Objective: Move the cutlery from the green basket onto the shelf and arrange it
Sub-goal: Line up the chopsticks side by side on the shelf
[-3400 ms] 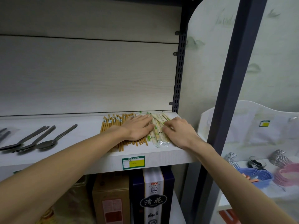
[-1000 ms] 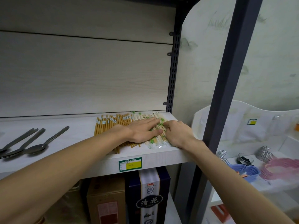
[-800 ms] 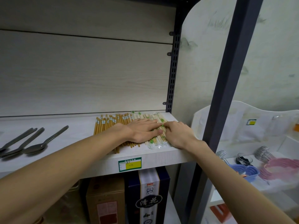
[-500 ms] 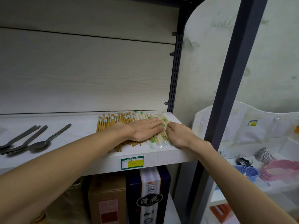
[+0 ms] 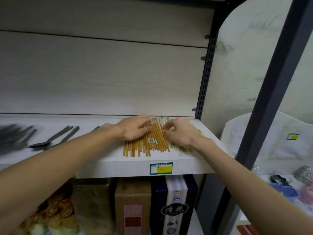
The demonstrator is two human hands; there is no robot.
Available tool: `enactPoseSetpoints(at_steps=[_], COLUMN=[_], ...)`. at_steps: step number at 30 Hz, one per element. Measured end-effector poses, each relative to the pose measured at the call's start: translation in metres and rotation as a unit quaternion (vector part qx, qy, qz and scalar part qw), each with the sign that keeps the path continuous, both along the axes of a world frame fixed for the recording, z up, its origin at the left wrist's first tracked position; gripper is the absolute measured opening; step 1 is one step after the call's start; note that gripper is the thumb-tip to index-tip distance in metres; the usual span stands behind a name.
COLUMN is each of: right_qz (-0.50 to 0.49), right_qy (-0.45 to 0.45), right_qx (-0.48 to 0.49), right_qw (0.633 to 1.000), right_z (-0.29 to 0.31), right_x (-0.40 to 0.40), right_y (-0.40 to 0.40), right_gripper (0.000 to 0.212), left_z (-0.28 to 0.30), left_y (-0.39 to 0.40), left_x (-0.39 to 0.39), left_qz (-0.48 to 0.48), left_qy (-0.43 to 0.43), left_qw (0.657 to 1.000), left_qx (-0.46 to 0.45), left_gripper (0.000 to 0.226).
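A row of yellow-brown chopsticks point(image 5: 152, 141) lies on the white shelf point(image 5: 118, 164), pointing front to back. My left hand point(image 5: 133, 127) rests flat on their left part, fingers spread. My right hand point(image 5: 179, 133) hovers with curled, parted fingers over the wrapped pale chopsticks point(image 5: 183, 148) at the right end, mostly hiding them. Grey metal spoons point(image 5: 54, 138) lie further left on the same shelf. The green basket is not in view.
A dark metal upright point(image 5: 271, 92) stands right of the shelf. Below the shelf are boxes point(image 5: 174, 206) and a bag of snacks point(image 5: 50, 212). A green-and-yellow price tag point(image 5: 161, 168) sits on the shelf edge. Blue and pink items point(image 5: 294, 192) lie on a lower right shelf.
My left hand has slid left onto the yellow chopsticks, uncovering the middle ones. My right hand has lifted and curled over the wrapped chopsticks. The view has shifted left.
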State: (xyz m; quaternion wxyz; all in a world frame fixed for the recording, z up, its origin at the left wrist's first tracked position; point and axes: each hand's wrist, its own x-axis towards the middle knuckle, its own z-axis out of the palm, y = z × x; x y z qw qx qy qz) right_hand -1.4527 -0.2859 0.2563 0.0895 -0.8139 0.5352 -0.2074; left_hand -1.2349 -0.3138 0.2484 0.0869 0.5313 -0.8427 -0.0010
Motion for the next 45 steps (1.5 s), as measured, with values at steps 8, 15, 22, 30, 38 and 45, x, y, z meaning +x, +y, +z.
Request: enactPoseSetpoints(at_steps=[8,15,22,30,38,45], right_qz=[0.018,-0.018,-0.041,-0.059,-0.083,-0.064], right_qy=[0.010,0.004,0.005,0.022,0.073,0.012], right_qx=[0.047,0.117,0.157,0.189,0.230,0.283], right_qw=[0.999,0.993,0.987,0.980,0.967,0.957], right_z=[-0.002,0.005,0.008,0.013,0.023,0.029], right_x=[0.033,0.036,0.043,0.052,0.065,0.058], right_y=[-0.009,-0.020,-0.027,-0.030,-0.027,-0.019], right_gripper=[0.017,0.017,0.026,0.030,0.026,0.030], left_z=[-0.014,-0.016,-0.010,-0.016,-0.020,-0.016], left_y=[0.013,0.008,0.006,0.010,0.012,0.013], left_x=[0.030,0.032,0.019,0.027,0.031,0.035], left_qz=[0.024,-0.019,-0.075,-0.086,-0.071,-0.083], left_qy=[0.004,0.029,0.005,0.053,0.054,0.043], left_qw=[1.000,0.999,0.997,0.994,0.995,0.995], left_qx=[0.017,0.000,-0.030,-0.030,-0.033,-0.039], left_gripper=[0.057,0.049,0.035,0.028,0.030,0.032])
